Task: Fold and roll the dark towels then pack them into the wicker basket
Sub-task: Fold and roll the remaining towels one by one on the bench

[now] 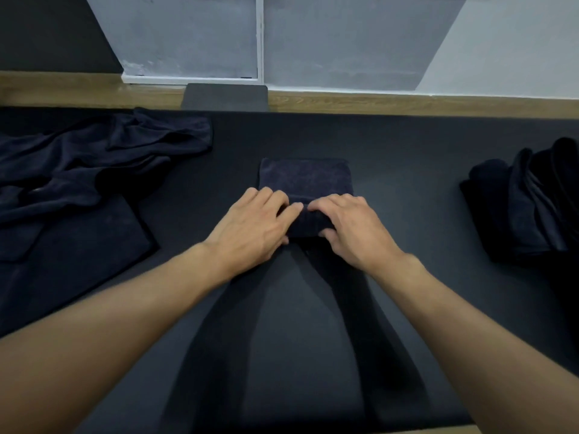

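Folded dark navy terry towel at centre of black bench, near end rolled. Left hand, right hand curled gripping roll, equally near. Roll axis crosswise; flat remainder toward bench's far edge.

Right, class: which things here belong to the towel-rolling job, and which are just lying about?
Part of the job:
- half-rolled towel, held by the left hand and right hand
- crumpled towel heap
- flat towel
- dark cloth stack, probably towels

Just lying about:
- grey pad at the table's far edge
- wooden floor

No wicker basket is in view.
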The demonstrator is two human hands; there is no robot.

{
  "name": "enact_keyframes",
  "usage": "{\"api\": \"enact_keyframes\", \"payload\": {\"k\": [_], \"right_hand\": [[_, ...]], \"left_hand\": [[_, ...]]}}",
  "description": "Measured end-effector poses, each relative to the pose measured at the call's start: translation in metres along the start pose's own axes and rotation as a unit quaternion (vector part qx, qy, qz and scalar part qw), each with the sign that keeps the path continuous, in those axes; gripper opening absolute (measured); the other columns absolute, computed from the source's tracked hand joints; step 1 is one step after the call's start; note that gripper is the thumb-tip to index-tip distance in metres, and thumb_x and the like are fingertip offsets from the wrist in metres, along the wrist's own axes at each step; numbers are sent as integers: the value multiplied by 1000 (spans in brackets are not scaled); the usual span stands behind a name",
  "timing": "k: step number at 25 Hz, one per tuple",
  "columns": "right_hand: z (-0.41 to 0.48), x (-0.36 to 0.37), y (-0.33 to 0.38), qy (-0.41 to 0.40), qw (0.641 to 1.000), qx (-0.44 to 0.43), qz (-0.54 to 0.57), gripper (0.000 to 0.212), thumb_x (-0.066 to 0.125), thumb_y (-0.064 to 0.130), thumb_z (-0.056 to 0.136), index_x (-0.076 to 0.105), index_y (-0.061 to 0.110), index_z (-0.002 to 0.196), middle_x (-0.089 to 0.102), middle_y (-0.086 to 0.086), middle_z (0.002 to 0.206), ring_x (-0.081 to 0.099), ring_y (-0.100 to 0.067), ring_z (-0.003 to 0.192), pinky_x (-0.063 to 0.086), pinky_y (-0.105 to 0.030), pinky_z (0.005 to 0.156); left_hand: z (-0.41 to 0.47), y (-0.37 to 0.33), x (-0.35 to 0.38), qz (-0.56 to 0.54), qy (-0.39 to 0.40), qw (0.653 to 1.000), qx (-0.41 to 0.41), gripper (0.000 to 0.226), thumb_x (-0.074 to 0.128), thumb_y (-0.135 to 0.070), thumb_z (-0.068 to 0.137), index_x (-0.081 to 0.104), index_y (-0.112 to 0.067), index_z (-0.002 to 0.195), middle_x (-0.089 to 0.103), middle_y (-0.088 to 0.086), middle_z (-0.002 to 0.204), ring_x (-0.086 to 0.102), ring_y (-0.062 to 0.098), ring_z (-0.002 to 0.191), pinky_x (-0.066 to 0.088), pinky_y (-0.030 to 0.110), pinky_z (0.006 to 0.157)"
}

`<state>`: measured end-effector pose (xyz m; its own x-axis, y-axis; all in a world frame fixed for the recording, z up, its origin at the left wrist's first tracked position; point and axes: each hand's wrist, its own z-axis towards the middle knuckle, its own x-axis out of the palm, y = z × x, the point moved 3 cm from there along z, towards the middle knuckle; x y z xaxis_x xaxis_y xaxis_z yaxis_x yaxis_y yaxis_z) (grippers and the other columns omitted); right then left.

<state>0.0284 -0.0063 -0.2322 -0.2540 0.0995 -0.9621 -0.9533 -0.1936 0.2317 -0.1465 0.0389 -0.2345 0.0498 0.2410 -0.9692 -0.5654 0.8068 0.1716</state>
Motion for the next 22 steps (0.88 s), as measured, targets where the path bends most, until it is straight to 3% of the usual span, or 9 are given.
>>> {"api": "enact_keyframes", "payload": {"k": [3,5,7,9,11,14,17,20,22], "right_hand": [[25,-10,-15,105,984,77,125,38,79,15,77,65,21,111,70,4,108,62,-15,102,44,-26,88],[41,-19,-27,194,931,137,277,33,81,6,74,69,14,103,71,0,96,64,-11,90,49,-22,83],[51,-23,-29,224,905,165,322,29,79,2,77,70,11,103,69,-1,92,62,-8,86,48,-15,78],[50,-23,-26,140,950,133,247,27,74,8,83,69,15,109,70,-1,101,63,-12,94,47,-23,84],[29,-17,-12,39,993,61,88,38,70,24,85,63,23,122,65,0,118,59,-19,109,44,-37,94],[10,-1,-8,19,998,54,-13,58,75,35,81,53,26,133,59,-1,125,55,-24,113,39,-41,96],[27,-7,-24,40,983,112,143,45,80,25,77,63,24,119,67,7,109,62,-17,105,44,-32,93],[31,-15,-37,192,904,175,339,33,80,20,80,68,26,110,72,9,104,67,-4,95,49,-17,86],[25,-17,-35,222,888,176,362,30,75,23,85,67,26,113,71,10,107,66,1,96,48,-12,83]], "left_hand": [[2,-5,3,-10,22,999,-26,64,81,-32,71,53,-9,124,61,12,108,59,32,95,47,45,82],[15,-1,-3,-51,34,997,-48,51,76,-25,79,54,-13,124,64,9,109,59,32,97,45,44,86],[32,15,-3,-145,64,984,-84,46,72,-28,85,53,-19,125,65,7,116,58,30,106,43,42,92],[46,35,1,-235,133,954,-127,41,72,-29,85,58,-25,123,66,6,120,57,29,113,44,41,95],[60,44,4,-272,152,940,-141,38,70,-28,87,62,-28,125,64,6,123,55,29,119,43,43,100],[64,35,9,-209,121,960,-144,41,61,-26,95,57,-27,135,54,6,129,46,30,121,37,49,103],[39,21,5,-136,-7,987,-81,50,60,-30,94,50,-17,141,56,10,133,51,33,119,39,47,100],[27,23,10,-162,36,986,-36,65,68,-44,87,47,-17,142,57,7,130,51,30,117,39,43,100],[36,29,12,-254,86,962,-59,58,71,-45,85,54,-24,136,61,3,123,53,25,114,38,36,100]]}}
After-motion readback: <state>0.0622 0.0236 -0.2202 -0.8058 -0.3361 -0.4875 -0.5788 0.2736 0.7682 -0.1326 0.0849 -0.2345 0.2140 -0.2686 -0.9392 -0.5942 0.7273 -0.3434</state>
